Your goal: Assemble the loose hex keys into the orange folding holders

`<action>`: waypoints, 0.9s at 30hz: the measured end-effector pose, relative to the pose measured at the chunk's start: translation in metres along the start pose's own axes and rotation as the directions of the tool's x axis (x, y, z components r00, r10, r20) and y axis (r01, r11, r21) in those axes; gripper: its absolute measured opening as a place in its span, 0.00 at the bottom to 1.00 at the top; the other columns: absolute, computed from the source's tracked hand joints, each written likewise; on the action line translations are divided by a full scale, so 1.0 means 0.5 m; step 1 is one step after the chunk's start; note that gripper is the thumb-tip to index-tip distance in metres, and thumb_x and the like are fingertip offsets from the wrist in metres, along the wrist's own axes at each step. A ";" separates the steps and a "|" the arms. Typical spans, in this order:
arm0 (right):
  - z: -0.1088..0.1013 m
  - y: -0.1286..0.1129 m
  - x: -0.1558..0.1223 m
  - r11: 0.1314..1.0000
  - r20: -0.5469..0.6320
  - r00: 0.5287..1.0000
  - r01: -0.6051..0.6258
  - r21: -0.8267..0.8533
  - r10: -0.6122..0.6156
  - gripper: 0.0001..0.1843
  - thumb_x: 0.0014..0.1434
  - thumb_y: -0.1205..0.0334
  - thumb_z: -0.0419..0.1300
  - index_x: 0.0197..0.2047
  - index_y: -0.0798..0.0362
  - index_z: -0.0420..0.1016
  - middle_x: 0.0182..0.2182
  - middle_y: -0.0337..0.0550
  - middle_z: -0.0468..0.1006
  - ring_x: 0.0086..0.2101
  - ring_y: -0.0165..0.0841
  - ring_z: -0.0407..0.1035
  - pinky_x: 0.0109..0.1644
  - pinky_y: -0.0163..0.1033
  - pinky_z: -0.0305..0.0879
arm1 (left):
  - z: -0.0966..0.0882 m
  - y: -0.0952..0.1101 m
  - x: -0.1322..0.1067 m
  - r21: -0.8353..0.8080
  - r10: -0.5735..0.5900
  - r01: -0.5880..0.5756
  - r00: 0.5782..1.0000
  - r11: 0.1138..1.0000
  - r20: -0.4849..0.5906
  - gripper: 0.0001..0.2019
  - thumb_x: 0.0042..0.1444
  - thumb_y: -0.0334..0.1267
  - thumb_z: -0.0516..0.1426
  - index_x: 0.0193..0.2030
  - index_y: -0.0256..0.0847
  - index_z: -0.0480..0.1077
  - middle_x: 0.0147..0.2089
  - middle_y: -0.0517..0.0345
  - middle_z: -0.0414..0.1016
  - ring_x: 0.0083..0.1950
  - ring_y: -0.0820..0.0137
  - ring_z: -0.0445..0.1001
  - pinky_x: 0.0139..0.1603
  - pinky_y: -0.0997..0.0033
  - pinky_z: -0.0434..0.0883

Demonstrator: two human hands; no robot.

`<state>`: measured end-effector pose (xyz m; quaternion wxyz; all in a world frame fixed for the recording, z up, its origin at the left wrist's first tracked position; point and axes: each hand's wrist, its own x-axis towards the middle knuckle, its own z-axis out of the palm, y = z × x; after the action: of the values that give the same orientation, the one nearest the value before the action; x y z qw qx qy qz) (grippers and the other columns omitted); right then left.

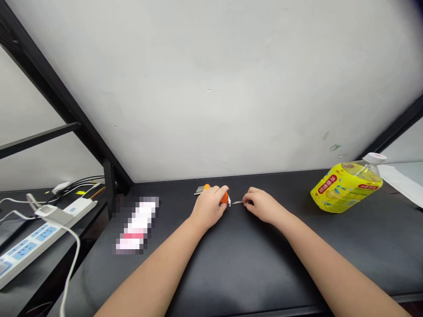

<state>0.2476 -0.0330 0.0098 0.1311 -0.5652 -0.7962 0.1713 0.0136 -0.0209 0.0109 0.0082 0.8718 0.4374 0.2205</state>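
Note:
My left hand (210, 204) is closed over an orange holder (224, 198) of hex keys, just above the black table (251, 264) or on it. Several thin metal keys (199, 190) stick out at its left, and short bent ends show on the right. A small gap away, my right hand (261, 203) pinches a slim metal hex key (237, 202) that points left toward the holder. The fingertips of both hands are partly hidden.
A large yellow-labelled drink bottle (346, 187) stands tilted in view at the right. On the left lies a blurred-out flat object (139, 224). Further left, a white power strip (42, 237) with cables rests on another surface. A pale wall (211, 88) rises behind.

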 end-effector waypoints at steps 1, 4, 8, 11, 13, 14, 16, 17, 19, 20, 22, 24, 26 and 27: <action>-0.001 -0.002 -0.001 1.000 -0.003 1.000 -0.004 0.001 0.004 0.12 0.62 0.71 0.55 0.37 0.51 0.80 0.39 0.44 0.74 0.39 0.34 0.69 0.43 0.38 0.63 | 0.000 0.001 0.000 -0.002 -0.002 0.002 1.000 1.000 -0.001 0.20 0.59 0.29 0.56 0.58 0.45 0.66 0.44 0.56 0.76 0.46 0.64 0.76 0.45 0.66 0.71; -0.003 -0.005 -0.001 1.000 -0.020 1.000 -0.006 0.001 0.006 0.12 0.62 0.72 0.54 0.38 0.51 0.79 0.39 0.43 0.74 0.38 0.33 0.69 0.42 0.37 0.62 | 0.001 0.001 0.000 0.002 -0.009 0.009 1.000 1.000 0.003 0.21 0.59 0.29 0.56 0.59 0.45 0.66 0.45 0.56 0.76 0.46 0.64 0.76 0.45 0.65 0.71; -0.004 -0.009 0.000 1.000 -0.009 1.000 -0.006 -0.021 0.006 0.12 0.63 0.72 0.53 0.35 0.51 0.77 0.39 0.44 0.74 0.39 0.33 0.69 0.41 0.37 0.61 | 0.001 0.001 0.000 0.005 -0.005 0.005 1.000 1.000 0.007 0.21 0.60 0.29 0.55 0.59 0.45 0.65 0.45 0.56 0.76 0.46 0.64 0.75 0.45 0.65 0.71; -0.005 -0.020 -0.003 0.997 0.010 1.000 -0.019 -0.072 0.020 0.11 0.61 0.72 0.54 0.31 0.52 0.75 0.37 0.45 0.75 0.36 0.33 0.69 0.38 0.36 0.58 | 0.001 -0.001 0.001 0.002 0.004 -0.004 1.000 1.000 0.005 0.21 0.60 0.28 0.55 0.60 0.45 0.65 0.45 0.56 0.76 0.46 0.63 0.75 0.47 0.64 0.72; -0.005 -0.030 -0.007 0.992 0.035 0.998 -0.042 -0.117 0.046 0.09 0.58 0.72 0.56 0.30 0.53 0.73 0.36 0.45 0.75 0.34 0.32 0.68 0.35 0.37 0.56 | 0.002 -0.002 0.001 0.001 0.008 -0.008 1.000 1.000 0.003 0.21 0.60 0.28 0.55 0.60 0.44 0.65 0.45 0.55 0.76 0.46 0.63 0.75 0.48 0.63 0.72; -0.004 -0.034 -0.010 0.989 0.051 0.997 -0.058 -0.134 0.065 0.07 0.57 0.72 0.57 0.29 0.53 0.72 0.35 0.45 0.75 0.32 0.32 0.67 0.34 0.37 0.55 | 0.002 -0.003 0.001 -0.001 0.009 -0.009 1.000 1.000 0.000 0.21 0.60 0.28 0.55 0.60 0.44 0.65 0.45 0.55 0.76 0.47 0.63 0.75 0.48 0.63 0.72; -0.002 -0.041 -0.013 0.984 0.073 0.992 -0.095 -0.151 0.107 0.05 0.54 0.71 0.58 0.28 0.53 0.71 0.35 0.45 0.75 0.29 0.31 0.66 0.32 0.37 0.53 | 0.004 -0.005 0.001 -0.013 0.017 -0.017 1.000 1.000 -0.005 0.21 0.60 0.28 0.55 0.60 0.43 0.64 0.45 0.54 0.76 0.47 0.62 0.75 0.50 0.62 0.72; -0.001 -0.043 -0.015 0.984 0.073 0.990 -0.106 -0.140 0.117 0.05 0.53 0.71 0.59 0.28 0.53 0.71 0.34 0.44 0.75 0.29 0.31 0.65 0.31 0.36 0.53 | 0.005 -0.006 0.001 -0.022 0.023 -0.023 1.000 0.999 -0.009 0.21 0.60 0.28 0.56 0.60 0.43 0.64 0.46 0.54 0.76 0.48 0.62 0.75 0.51 0.61 0.73; -0.001 -0.044 -0.016 0.994 0.047 0.995 -0.088 -0.058 0.091 0.04 0.53 0.71 0.59 0.28 0.53 0.70 0.33 0.42 0.75 0.29 0.30 0.65 0.31 0.35 0.54 | 0.006 -0.007 0.001 -0.044 0.035 -0.036 0.999 0.998 -0.023 0.22 0.60 0.27 0.56 0.60 0.43 0.65 0.49 0.54 0.76 0.49 0.62 0.75 0.53 0.61 0.72; -0.001 -0.044 -0.017 0.998 0.024 0.998 -0.062 0.015 0.061 0.04 0.53 0.71 0.59 0.29 0.53 0.69 0.32 0.41 0.75 0.29 0.30 0.65 0.32 0.34 0.55 | 0.007 -0.008 0.001 -0.055 0.041 -0.042 0.999 0.998 -0.032 0.22 0.59 0.26 0.56 0.60 0.44 0.65 0.50 0.53 0.76 0.51 0.62 0.74 0.54 0.60 0.72; -0.005 -0.043 -0.017 0.983 -0.027 1.000 0.006 0.185 -0.002 0.04 0.54 0.70 0.57 0.32 0.51 0.68 0.29 0.37 0.74 0.28 0.28 0.65 0.32 0.33 0.57 | 0.007 -0.008 0.001 -0.076 0.052 -0.056 0.998 0.996 -0.047 0.23 0.59 0.25 0.56 0.60 0.44 0.65 0.53 0.53 0.75 0.53 0.62 0.74 0.56 0.60 0.72; -0.009 -0.043 -0.017 0.950 -0.076 0.997 0.055 0.308 -0.033 0.03 0.56 0.68 0.56 0.33 0.51 0.68 0.27 0.34 0.73 0.26 0.28 0.64 0.32 0.33 0.59 | 0.005 -0.007 0.002 -0.098 0.069 -0.075 0.996 0.992 -0.058 0.22 0.58 0.25 0.56 0.59 0.45 0.66 0.55 0.53 0.74 0.54 0.62 0.74 0.56 0.60 0.72; -0.012 -0.045 -0.017 0.926 -0.117 0.992 0.077 0.369 -0.036 0.02 0.56 0.67 0.56 0.33 0.50 0.69 0.25 0.33 0.72 0.26 0.27 0.63 0.32 0.33 0.60 | 0.003 -0.006 0.002 -0.115 0.086 -0.093 0.994 0.989 -0.065 0.22 0.58 0.25 0.56 0.58 0.45 0.66 0.55 0.53 0.74 0.54 0.62 0.74 0.56 0.60 0.72; -0.013 -0.046 -0.017 0.919 -0.131 0.991 0.083 0.386 -0.035 0.02 0.56 0.67 0.56 0.33 0.51 0.69 0.25 0.33 0.72 0.26 0.27 0.63 0.32 0.33 0.60 | 0.002 -0.005 0.003 -0.120 0.093 -0.100 0.993 0.988 -0.067 0.21 0.58 0.24 0.56 0.58 0.45 0.67 0.54 0.53 0.75 0.54 0.63 0.74 0.56 0.61 0.72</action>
<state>0.2335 -0.0474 0.0254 0.2945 -0.5127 -0.7533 0.2880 0.0129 -0.0182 0.0100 0.0379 0.8825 0.3804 0.2739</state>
